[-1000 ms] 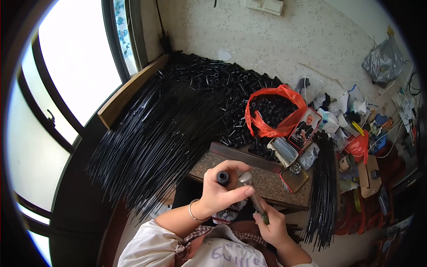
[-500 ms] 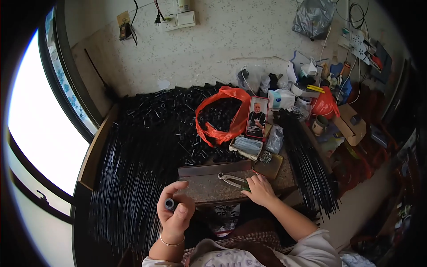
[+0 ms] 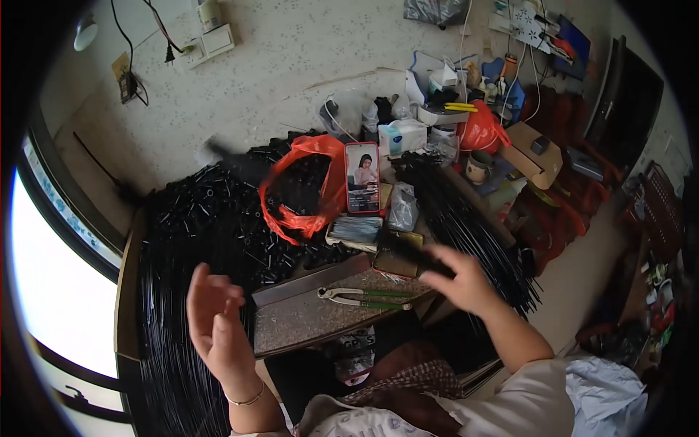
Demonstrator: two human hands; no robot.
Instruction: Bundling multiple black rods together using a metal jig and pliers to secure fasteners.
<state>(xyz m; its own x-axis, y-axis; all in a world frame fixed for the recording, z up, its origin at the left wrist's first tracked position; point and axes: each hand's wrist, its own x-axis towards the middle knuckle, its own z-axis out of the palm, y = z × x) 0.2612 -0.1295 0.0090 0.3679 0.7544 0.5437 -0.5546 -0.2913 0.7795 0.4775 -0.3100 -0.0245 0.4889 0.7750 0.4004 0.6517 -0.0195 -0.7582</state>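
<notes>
My left hand [image 3: 215, 317] is raised over the left end of a speckled stone slab [image 3: 302, 320], fingers apart and nothing in it. A dark blurred piece [image 3: 229, 159] shows above the heap of short black tubes [image 3: 207, 215]. Green-handled pliers [image 3: 362, 296] lie loose on the slab. My right hand [image 3: 460, 280] is motion-blurred at the slab's right end, next to a bundle of long black rods [image 3: 466, 222]. A dark streak crosses its fingers, so its grip is unclear.
An orange plastic bag [image 3: 306, 186] holds more black pieces. A lit phone [image 3: 362, 177] leans behind it, beside small packets [image 3: 402, 207]. Long black rods [image 3: 171, 357] hang off the table's left side by the window. Cluttered boxes [image 3: 535, 153], a mug [image 3: 478, 166] and cables lie at the right.
My left hand held a short black tube and is now open and raised. My right hand has left the pliers and swung right toward the rod bundle. The view has shifted.
</notes>
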